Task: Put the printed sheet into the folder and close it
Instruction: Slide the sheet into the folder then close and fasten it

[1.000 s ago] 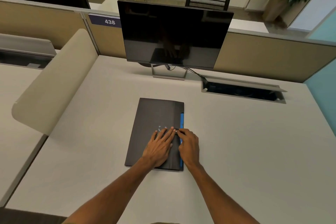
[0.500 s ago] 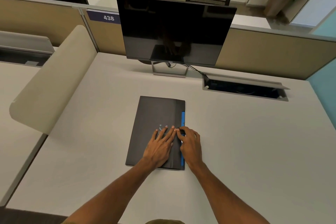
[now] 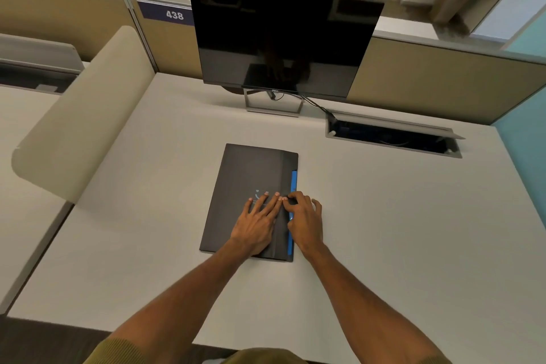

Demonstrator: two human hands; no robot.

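Both hands flat on folder (shut).

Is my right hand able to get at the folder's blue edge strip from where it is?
Probably yes: the right hand already lies over the blue strip on the folder, nothing between them.

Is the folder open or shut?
Shut. The folder lies flat on the desk, cover down, both hands pressing on it.
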